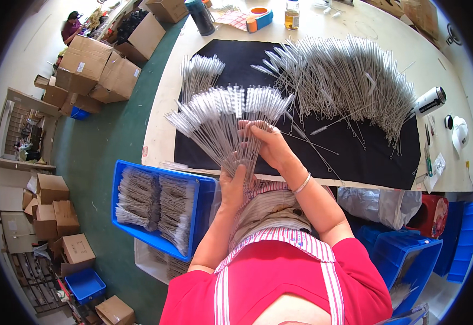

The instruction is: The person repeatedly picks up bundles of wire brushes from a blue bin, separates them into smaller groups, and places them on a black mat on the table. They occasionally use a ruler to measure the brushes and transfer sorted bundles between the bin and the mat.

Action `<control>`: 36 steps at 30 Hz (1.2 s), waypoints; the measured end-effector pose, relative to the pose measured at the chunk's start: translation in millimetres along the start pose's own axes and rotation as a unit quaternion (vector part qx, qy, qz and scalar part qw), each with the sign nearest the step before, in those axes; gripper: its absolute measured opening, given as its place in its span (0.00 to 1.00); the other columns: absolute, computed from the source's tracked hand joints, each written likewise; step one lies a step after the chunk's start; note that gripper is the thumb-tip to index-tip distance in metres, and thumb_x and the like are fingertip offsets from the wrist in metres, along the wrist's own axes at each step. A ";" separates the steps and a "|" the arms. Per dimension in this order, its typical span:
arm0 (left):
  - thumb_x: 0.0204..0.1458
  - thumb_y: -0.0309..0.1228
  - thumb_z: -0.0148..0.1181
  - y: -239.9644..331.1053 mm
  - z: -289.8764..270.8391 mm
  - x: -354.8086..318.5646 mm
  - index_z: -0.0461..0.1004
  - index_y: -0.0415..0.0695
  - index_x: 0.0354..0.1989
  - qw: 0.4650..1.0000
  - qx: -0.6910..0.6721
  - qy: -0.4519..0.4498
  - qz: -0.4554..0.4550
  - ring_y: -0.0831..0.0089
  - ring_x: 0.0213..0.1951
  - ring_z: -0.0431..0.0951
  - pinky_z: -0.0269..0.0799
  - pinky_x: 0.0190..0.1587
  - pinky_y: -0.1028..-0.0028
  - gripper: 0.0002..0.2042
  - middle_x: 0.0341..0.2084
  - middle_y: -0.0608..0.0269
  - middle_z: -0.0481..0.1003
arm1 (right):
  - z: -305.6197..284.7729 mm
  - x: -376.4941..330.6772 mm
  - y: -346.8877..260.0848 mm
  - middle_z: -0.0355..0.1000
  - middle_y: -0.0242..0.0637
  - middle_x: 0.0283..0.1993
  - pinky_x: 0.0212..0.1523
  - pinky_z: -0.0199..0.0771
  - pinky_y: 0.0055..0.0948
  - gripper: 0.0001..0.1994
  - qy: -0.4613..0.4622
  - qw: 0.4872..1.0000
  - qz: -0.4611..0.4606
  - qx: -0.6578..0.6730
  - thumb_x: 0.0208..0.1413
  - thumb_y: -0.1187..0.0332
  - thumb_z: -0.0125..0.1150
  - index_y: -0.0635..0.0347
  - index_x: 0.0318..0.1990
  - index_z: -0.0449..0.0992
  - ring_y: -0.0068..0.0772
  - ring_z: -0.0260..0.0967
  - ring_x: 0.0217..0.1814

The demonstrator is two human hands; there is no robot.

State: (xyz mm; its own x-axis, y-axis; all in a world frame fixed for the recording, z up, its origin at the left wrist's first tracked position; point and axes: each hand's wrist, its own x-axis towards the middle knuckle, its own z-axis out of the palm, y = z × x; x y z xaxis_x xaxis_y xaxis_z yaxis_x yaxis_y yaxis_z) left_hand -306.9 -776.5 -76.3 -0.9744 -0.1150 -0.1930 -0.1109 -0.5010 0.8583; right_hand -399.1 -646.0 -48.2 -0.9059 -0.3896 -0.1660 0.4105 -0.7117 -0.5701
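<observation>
A fanned bundle of thin wire brushes (220,111) with white bristle tips stands up in front of me, over the table's near edge. My left hand (234,181) is wrapped round the wire stems low down. Higher up, my right hand (266,142) closes on the right side of the same bundle, just under the bristles. Behind the bundle on the left, a smaller bunch of brushes (201,70) lies on the black cloth (236,51). A large heap of loose brushes (350,76) covers the cloth's right part, with a few strays near my right hand.
At my left, a blue bin (196,227) holds stacked brushes. On the table (163,116) stand a dark flask (200,19), a tape dispenser (259,20), a bottle of yellow liquid (291,15) and a white-and-black can (430,101). Cardboard boxes (87,57) line the green floor; a person (72,27) is far off.
</observation>
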 end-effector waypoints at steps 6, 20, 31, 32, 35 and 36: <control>0.52 0.24 0.61 -0.6 0.0 0.5 0.64 0.41 0.53 0.997 0.080 0.021 0.009 0.76 0.22 0.74 0.69 0.20 0.78 0.20 0.32 0.64 0.74 | 3.1 -1.1 13.6 0.73 0.35 0.42 0.42 0.74 0.28 0.17 0.006 0.994 -0.062 -0.086 0.48 0.77 0.65 0.61 0.46 0.70 0.26 0.72 0.39; 0.52 0.27 0.62 -11.8 -4.0 -2.1 0.57 0.41 0.60 0.999 0.018 -0.032 -0.010 0.71 0.24 0.76 0.70 0.19 0.75 0.28 0.34 0.57 0.75 | 0.7 -8.2 -0.8 0.71 0.39 0.46 0.46 0.77 0.39 0.11 0.039 0.999 0.021 0.018 0.48 0.74 0.59 0.61 0.41 0.73 0.35 0.70 0.46; 0.48 0.28 0.62 -18.3 -6.6 -1.7 0.69 0.35 0.46 0.941 0.234 -0.242 0.014 0.77 0.32 0.75 0.72 0.34 0.72 0.18 0.32 0.60 0.75 | -2.7 -14.8 7.8 0.55 0.60 0.65 0.65 0.59 0.51 0.41 -0.160 0.984 0.001 -0.081 0.45 0.59 0.72 0.66 0.63 0.56 0.59 0.53 0.68; 0.47 0.27 0.62 -10.3 -2.5 -8.7 0.70 0.35 0.44 0.940 0.175 -0.278 -0.093 0.76 0.32 0.75 0.72 0.36 0.71 0.16 0.32 0.59 0.75 | 1.8 -21.4 7.1 0.52 0.62 0.66 0.62 0.63 0.52 0.43 -0.176 0.981 0.029 -0.079 0.44 0.59 0.73 0.67 0.64 0.54 0.60 0.53 0.68; 0.45 0.26 0.62 -15.8 1.2 -24.8 0.71 0.36 0.39 0.912 0.040 -0.360 -0.191 0.74 0.31 0.75 0.72 0.35 0.71 0.13 0.31 0.59 0.75 | 2.2 -35.5 4.0 0.62 0.56 0.58 0.46 0.75 0.40 0.40 -0.203 0.962 0.138 -0.124 0.45 0.61 0.71 0.67 0.62 0.56 0.50 0.68 0.53; 0.44 0.25 0.62 -15.7 1.9 -30.9 0.71 0.36 0.37 0.911 0.009 -0.348 -0.221 0.73 0.31 0.75 0.72 0.34 0.72 0.12 0.29 0.60 0.75 | -4.0 -38.7 5.9 0.65 0.51 0.53 0.41 0.75 0.33 0.38 -0.212 0.955 0.161 -0.127 0.46 0.62 0.70 0.66 0.61 0.57 0.43 0.70 0.47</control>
State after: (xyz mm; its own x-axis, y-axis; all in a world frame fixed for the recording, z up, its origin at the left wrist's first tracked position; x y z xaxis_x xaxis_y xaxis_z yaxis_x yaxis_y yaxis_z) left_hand -275.5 -763.4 -82.8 -0.7208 0.6694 -0.1796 -0.5198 -0.3507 0.7790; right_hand -362.1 -632.8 -48.4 -0.5914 -0.8045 -0.0545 0.5725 -0.3713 -0.7310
